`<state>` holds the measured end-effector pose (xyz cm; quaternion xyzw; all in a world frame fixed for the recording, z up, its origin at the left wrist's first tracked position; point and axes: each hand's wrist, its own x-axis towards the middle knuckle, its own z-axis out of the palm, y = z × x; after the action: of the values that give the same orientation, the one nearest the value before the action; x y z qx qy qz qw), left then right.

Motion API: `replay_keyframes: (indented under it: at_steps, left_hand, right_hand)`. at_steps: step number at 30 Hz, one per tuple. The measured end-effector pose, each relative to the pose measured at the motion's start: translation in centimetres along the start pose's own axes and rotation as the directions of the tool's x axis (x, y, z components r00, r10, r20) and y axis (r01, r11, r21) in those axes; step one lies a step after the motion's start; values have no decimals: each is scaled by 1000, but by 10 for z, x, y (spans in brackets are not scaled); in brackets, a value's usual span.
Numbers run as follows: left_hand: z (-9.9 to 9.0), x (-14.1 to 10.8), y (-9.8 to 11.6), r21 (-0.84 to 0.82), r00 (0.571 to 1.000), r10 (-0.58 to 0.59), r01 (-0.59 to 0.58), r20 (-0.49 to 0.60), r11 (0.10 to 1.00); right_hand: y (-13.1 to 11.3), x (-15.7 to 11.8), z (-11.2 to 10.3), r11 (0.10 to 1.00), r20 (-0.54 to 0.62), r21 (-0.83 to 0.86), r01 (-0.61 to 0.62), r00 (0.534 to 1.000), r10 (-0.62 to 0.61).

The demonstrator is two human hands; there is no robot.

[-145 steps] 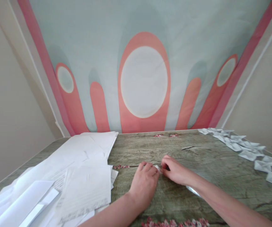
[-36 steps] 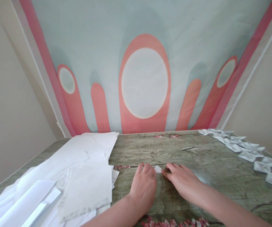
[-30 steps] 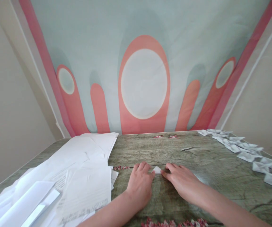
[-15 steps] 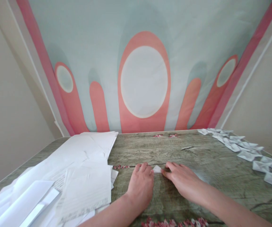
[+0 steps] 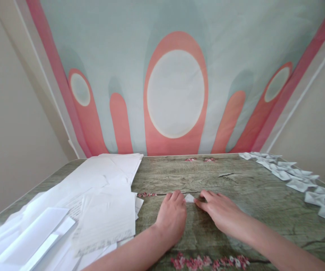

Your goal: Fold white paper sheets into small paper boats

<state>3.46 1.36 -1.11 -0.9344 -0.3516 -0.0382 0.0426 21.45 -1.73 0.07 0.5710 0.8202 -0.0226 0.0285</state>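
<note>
A small white folded paper (image 5: 189, 198), pointed at the top, lies on the table between my two hands. My left hand (image 5: 173, 216) rests on the tabletop with its fingers curled together at the paper's left corner. My right hand (image 5: 217, 209) holds the paper's right corner, thumb below and forefinger above. Both corners are partly hidden by the fingers.
A spread pile of white paper sheets (image 5: 102, 177), some printed, covers the table's left side, with folded strips (image 5: 35, 235) on top. Several folded paper boats (image 5: 298, 184) stand in rows along the right edge. The wood-patterned table (image 5: 173, 175) meets a painted backdrop (image 5: 176, 146).
The view has shifted slightly, so everything sits a little higher and further right. Both hands stay at the folded paper, with hardly any movement of their own.
</note>
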Motion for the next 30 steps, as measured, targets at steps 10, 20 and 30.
replay_keyframes:
  at_steps: [10, 20, 30]
  left_hand:
    - [5, -1, -7, -160, 996, -18, 3, -90, 987]
    - [23, 7, -22, -449, 953, -222, 110, -206, 887]
    - [32, 11, -30, -596, 912, -354, 168, -209, 786]
  right_hand:
    - [-12, 8, 19, 999, -141, -46, -14, 990, 7]
    - [-15, 10, 24, 1000, -252, 12, 11, 968, -7]
    - [-9, 16, 29, 945, -405, 304, 117, 914, 17]
